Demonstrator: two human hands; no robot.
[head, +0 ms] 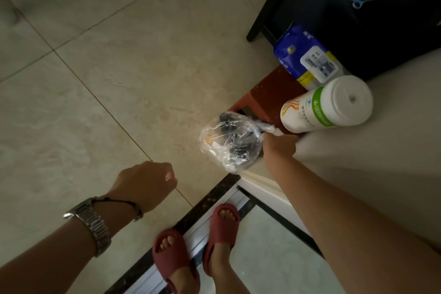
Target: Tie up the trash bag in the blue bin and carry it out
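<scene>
We are closing our right hand (279, 147) into a fist around the twisted neck of the trash bag (230, 143), gripping it just where the plastic gathers, so the bag is hanging beside the hand above the tiled floor (119, 79). Our left hand (145, 184) is holding nothing; its fingers are curling loosely inward with the thumb resting near the forefinger, well apart from the bag. A metal watch (91, 224) and a thin dark bracelet (124, 203) are sitting on that wrist.

A white canister (327, 105) with a green band is standing near the bag on a red stool (269, 93); its lettering is too blurred for us to read, though it may be a brand name running along the green strip. Beside it a blue packet (303, 55) is showing white characters and a yellow stripe, likewise unreadable.

The bag is clear, crinkled plastic, small and rounded, showing dark contents with a touch of orange and white inside. We are standing in red slippers (174, 258) on a door track (195, 234), with a dark cabinet (358, 19) and small blue scissors (358, 0) beyond.
</scene>
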